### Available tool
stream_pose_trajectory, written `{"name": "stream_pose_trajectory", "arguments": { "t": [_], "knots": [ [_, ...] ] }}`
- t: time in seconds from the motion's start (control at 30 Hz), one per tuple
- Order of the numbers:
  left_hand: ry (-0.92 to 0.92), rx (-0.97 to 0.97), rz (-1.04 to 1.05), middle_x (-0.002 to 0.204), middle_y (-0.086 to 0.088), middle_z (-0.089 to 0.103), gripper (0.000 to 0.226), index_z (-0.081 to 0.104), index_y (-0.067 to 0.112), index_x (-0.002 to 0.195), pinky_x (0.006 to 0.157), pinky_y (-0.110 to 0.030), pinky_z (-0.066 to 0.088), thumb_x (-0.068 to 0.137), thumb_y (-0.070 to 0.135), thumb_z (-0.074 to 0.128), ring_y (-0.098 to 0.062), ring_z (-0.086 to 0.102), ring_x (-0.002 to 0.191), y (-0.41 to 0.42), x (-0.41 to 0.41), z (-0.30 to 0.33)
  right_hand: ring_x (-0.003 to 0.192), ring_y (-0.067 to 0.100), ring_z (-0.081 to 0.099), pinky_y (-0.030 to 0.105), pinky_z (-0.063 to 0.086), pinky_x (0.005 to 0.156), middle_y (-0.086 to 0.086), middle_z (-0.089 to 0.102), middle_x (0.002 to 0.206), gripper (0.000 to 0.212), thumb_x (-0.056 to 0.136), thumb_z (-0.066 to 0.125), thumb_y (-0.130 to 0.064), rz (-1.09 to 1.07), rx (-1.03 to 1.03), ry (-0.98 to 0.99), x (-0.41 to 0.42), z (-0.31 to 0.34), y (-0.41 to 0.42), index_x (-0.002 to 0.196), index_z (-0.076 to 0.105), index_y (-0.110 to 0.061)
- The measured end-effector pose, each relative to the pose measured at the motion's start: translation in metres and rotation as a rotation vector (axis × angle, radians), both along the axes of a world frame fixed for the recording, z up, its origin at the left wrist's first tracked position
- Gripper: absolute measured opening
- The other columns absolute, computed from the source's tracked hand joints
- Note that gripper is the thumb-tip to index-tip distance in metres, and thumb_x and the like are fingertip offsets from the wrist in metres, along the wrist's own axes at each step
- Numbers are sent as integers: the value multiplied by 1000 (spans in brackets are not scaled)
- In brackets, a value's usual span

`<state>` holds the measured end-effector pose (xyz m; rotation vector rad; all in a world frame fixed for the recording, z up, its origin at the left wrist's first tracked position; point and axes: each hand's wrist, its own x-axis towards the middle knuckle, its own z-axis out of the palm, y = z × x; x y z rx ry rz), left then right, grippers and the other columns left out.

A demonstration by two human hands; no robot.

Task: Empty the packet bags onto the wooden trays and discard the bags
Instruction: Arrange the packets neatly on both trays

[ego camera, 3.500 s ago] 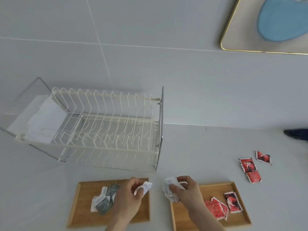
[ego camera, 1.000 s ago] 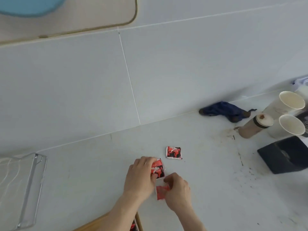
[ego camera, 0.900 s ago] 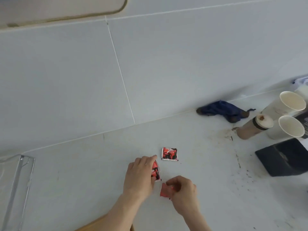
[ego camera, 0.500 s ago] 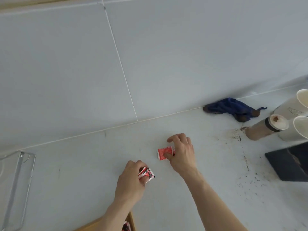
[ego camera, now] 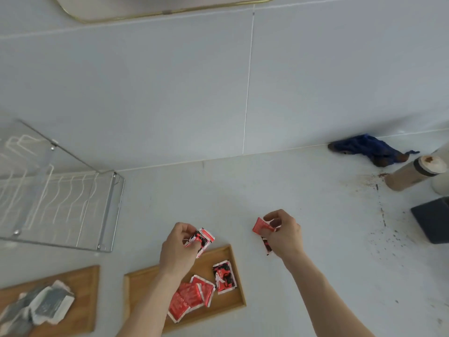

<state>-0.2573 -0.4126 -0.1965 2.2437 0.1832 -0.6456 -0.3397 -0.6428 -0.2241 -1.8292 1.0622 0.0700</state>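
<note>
While the left hand pinches red packets above the right wooden tray, the right hand grips another red packet over the surface; both should release low over the tray, clear of its rim.

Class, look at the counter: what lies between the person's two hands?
In the head view, only bare white counter separates the left hand and right hand; each holds red packets.
</note>
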Motion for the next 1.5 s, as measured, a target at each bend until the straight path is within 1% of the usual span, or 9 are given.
{"name": "stream_pose_trajectory", "arguments": {
  "t": [0.17, 0.23, 0.3, 0.47, 0.57, 0.73, 0.83, 1.0, 1.5],
  "knots": [
    [22, -46, 35, 95, 10, 70, 22, 64, 30, 93, 73, -32, 50, 83, 12, 72, -13, 67, 92, 40, -21, -1, 67, 21, 71, 33, 55, 55, -7, 72, 82, 21, 72, 84, -14, 72, 136, -129, -9, 15, 79, 77, 69, -28],
    [18, -51, 36, 96, 8, 70, 22, 66, 28, 94, 71, -28, 48, 84, 10, 73, -14, 67, 93, 56, -29, -7, 69, 13, 67, 25, 52, 59, -7, 73, 82, 20, 72, 82, -11, 138, 117, -159, -11, 11, 106, 75, 70, -27],
    [8, -47, 38, 95, 6, 73, 23, 68, 26, 94, 71, -24, 47, 84, 6, 74, -14, 69, 95, 69, -35, -12, 71, 5, 63, 16, 48, 61, -9, 73, 83, 22, 72, 79, -10, 213, 37, -172, -15, 6, 128, 74, 68, -28],
    [-56, 38, -1, 98, 15, 72, 28, 61, 30, 105, 76, -27, 54, 86, 15, 75, -9, 69, 96, 89, -46, -17, 81, 13, 62, 30, 53, 65, -12, 66, 89, 16, 76, 70, -18, 469, -323, -207, -34, -20, 151, 89, 73, -28],
    [-137, 66, -29, 107, 18, 64, 31, 57, 32, 111, 82, -19, 45, 88, 18, 73, -4, 61, 103, 91, -51, -11, 97, 14, 61, 29, 57, 70, -13, 68, 101, 21, 77, 74, -22, 585, -520, -254, -46, -26, 147, 97, 72, -30],
    [-344, 244, -322, 115, 24, 58, 25, 59, 40, 114, 97, -21, 44, 92, 30, 65, -2, 54, 111, 93, -61, 1, 131, 30, 57, 42, 54, 100, 7, 67, 133, 30, 87, 64, -34, 736, -736, -232, -58, -34, 142, 114, 72, -24],
    [-328, 314, -485, 132, 24, 51, 32, 54, 42, 127, 107, -24, 37, 95, 41, 56, -4, 46, 127, 91, -69, 2, 139, 32, 51, 41, 33, 111, 11, 59, 145, 46, 98, 43, -48, 801, -762, -146, -68, -44, 144, 128, 66, -22],
    [-258, 379, -580, 153, 22, 31, 62, 35, 41, 145, 120, -29, 26, 88, 58, 53, -9, 30, 143, 93, -82, -5, 147, 29, 39, 43, 23, 114, 7, 46, 156, 56, 101, 34, -55, 847, -731, -93, -80, -52, 147, 143, 54, -25],
    [-361, 436, -757, 159, 16, 24, 76, 28, 38, 150, 122, -32, 27, 86, 45, 68, -13, 24, 149, 101, -86, -24, 151, 24, 23, 49, 22, 113, 8, 38, 161, 64, 99, 26, -63, 771, -672, 35, -97, -55, 165, 151, 43, -29]
  ]
}}
